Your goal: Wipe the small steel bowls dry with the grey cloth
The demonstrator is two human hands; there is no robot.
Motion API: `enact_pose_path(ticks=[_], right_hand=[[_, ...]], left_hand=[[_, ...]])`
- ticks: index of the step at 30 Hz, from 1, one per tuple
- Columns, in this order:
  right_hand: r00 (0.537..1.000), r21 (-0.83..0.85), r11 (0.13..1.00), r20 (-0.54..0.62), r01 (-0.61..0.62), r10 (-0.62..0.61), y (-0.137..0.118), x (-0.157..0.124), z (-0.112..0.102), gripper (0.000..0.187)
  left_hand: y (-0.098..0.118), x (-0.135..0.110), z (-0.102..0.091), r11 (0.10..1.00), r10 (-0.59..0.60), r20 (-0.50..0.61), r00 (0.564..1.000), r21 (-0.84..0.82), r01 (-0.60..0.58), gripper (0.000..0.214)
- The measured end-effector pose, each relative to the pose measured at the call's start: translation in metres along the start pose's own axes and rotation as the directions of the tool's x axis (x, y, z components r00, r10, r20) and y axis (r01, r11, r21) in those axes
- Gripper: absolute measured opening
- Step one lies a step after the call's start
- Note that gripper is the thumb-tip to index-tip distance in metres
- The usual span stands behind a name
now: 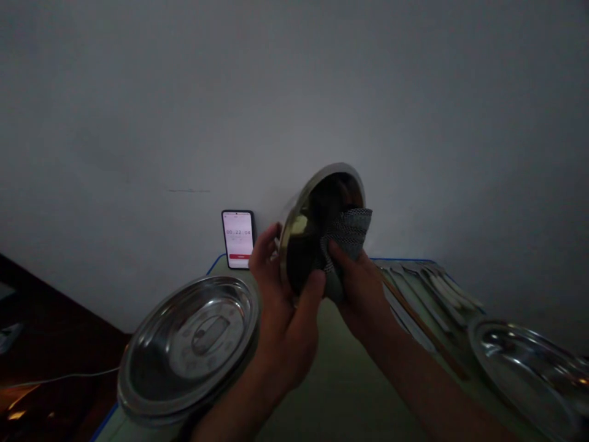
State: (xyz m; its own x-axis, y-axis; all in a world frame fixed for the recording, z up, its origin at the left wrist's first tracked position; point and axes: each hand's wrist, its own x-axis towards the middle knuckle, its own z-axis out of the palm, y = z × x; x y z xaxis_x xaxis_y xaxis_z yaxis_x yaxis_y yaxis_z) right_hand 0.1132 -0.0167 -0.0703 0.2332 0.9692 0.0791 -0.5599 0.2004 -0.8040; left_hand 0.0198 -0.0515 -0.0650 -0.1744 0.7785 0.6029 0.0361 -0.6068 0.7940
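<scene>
My left hand (283,307) grips the lower rim of a round steel plate (313,209), held up on edge above the table, its hollow side facing right. Inside that plate my right hand (356,288) presses a grey checked cloth (350,236), fingers closed around the cloth. Both forearms reach in from the bottom of the view.
A stack of steel plates (188,344) sits at the left of the green table (340,380). Another steel plate (529,368) lies at the right. Several pieces of cutlery (432,294) lie in a row behind it. A phone (238,238) showing a timer leans on the wall.
</scene>
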Motion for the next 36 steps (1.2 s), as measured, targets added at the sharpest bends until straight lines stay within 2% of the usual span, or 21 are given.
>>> enact_pose_path(ticks=[2, 3, 4, 6, 9, 11, 14, 17, 19, 21, 24, 27, 29, 31, 33, 36], right_hand=[[0.985, -0.166, 0.971, 0.006, 0.173, -0.174, -0.005, 0.01, -0.009, 0.033], [0.968, -0.293, 0.923, 0.038, 0.25, -0.25, -0.01, 0.013, -0.013, 0.032], [0.945, -0.419, 0.849, 0.081, 0.321, -0.317, -0.016, 0.016, -0.017, 0.031], [0.893, -0.627, 0.646, 0.209, 0.435, -0.399, -0.031, 0.016, -0.02, 0.026], [0.797, -0.723, 0.377, 0.403, 0.579, -0.45, -0.05, 0.008, -0.019, 0.016], [0.73, -0.732, 0.24, 0.473, 0.637, -0.494, -0.056, 0.002, -0.016, 0.013], [0.655, -0.766, 0.086, 0.479, 0.637, -0.584, -0.055, -0.002, -0.015, 0.014], [0.632, -0.806, 0.023, 0.445, 0.591, -0.634, -0.048, 0.001, -0.017, 0.018], [0.652, -0.823, 0.042, 0.417, 0.567, -0.633, -0.046, 0.003, -0.018, 0.023], [0.696, -0.828, 0.111, 0.38, 0.549, -0.609, -0.047, 0.005, -0.018, 0.025], [0.769, -0.799, 0.276, 0.323, 0.534, -0.552, -0.05, 0.005, -0.017, 0.02], [0.827, -0.72, 0.479, 0.236, 0.502, -0.511, -0.045, 0.007, -0.015, 0.022], [0.88, -0.58, 0.683, 0.137, 0.444, -0.455, -0.035, 0.008, -0.013, 0.027], [0.946, -0.312, 0.894, 0.056, 0.321, -0.32, -0.022, 0.008, -0.008, 0.032], [0.989, -0.122, 0.982, 0.012, 0.147, -0.147, -0.01, 0.007, -0.003, 0.036], [0.999, -0.013, 1.0, -0.044, -0.016, 0.015, -0.001, 0.007, -0.001, 0.035]], left_hand=[[0.009, 0.013, -0.01, 0.997, -0.043, 0.067, 0.997, -0.056, 0.047, 0.06], [0.014, 0.02, -0.016, 0.993, -0.081, 0.097, 0.992, -0.077, 0.088, 0.058], [0.019, 0.026, -0.022, 0.988, -0.105, 0.139, 0.985, -0.1, 0.12, 0.051], [0.027, 0.035, -0.033, 0.973, -0.173, 0.231, 0.957, -0.112, 0.203, 0.042], [0.033, 0.041, -0.041, 0.962, -0.223, 0.322, 0.92, -0.081, 0.261, 0.03], [0.034, 0.041, -0.041, 0.967, -0.215, 0.328, 0.92, -0.061, 0.248, 0.023], [0.033, 0.036, -0.036, 0.974, -0.204, 0.313, 0.928, -0.033, 0.226, 0.019], [0.032, 0.032, -0.031, 0.976, -0.213, 0.308, 0.927, 0.018, 0.219, 0.019], [0.031, 0.03, -0.029, 0.975, -0.219, 0.313, 0.924, 0.03, 0.221, 0.02], [0.031, 0.028, -0.029, 0.976, -0.212, 0.323, 0.922, 0.018, 0.218, 0.02], [0.032, 0.028, -0.029, 0.975, -0.202, 0.303, 0.931, -0.027, 0.22, 0.018], [0.032, 0.028, -0.027, 0.963, -0.2, 0.21, 0.957, -0.138, 0.231, 0.016], [0.031, 0.029, -0.023, 0.963, -0.192, 0.065, 0.979, -0.181, 0.201, 0.016], [0.026, 0.026, -0.017, 0.977, -0.171, -0.093, 0.981, -0.143, 0.156, 0.022], [0.018, 0.021, -0.01, 0.991, -0.135, -0.18, 0.974, -0.047, 0.128, 0.031], [0.005, 0.011, -0.003, 0.99, -0.093, -0.164, 0.982, 0.087, 0.108, 0.039]])
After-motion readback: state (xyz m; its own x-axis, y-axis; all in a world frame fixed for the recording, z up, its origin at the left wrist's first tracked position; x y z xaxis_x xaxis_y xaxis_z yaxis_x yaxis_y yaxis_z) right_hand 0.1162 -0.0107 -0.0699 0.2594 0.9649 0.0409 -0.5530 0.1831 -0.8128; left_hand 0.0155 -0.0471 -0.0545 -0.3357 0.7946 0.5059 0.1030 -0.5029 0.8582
